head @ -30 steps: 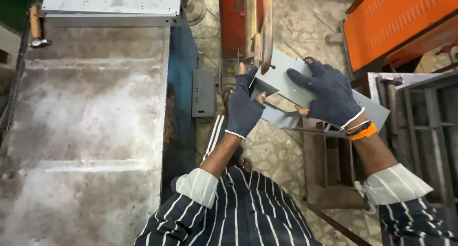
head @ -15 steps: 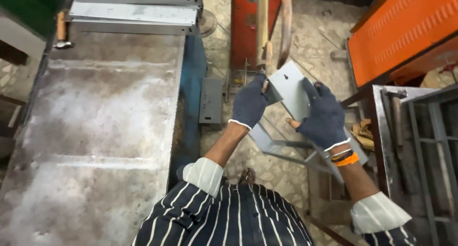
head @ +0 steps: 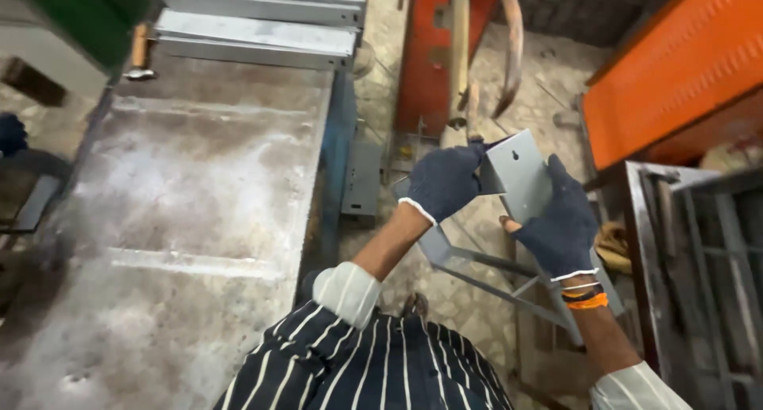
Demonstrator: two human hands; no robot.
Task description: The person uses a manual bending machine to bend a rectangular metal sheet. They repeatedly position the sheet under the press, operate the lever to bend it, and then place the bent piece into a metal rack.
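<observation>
Gloved fingers (head: pixel 465 168) of the left hand (head: pixel 445 181) are clamped over the upper left edge of a bent grey sheet-metal bracket (head: pixel 520 179), while the right hand (head: pixel 560 227) is wrapped around its lower right side, thumb across the face. The bracket is held in the air right of centre in the frame, well apart from the worn steel workbench (head: pixel 199 219) that fills the left half. Its long lower part is seen to run down behind the right wrist, where orange bangles (head: pixel 586 299) are worn. Just above the hands, an upright wooden handle (head: pixel 458 52) on a red machine (head: pixel 425 60) is seen. The step in hand is judged to be carrying and turning the piece; a firm two-handed grip and careful alignment are called for before it is set anywhere.
</observation>
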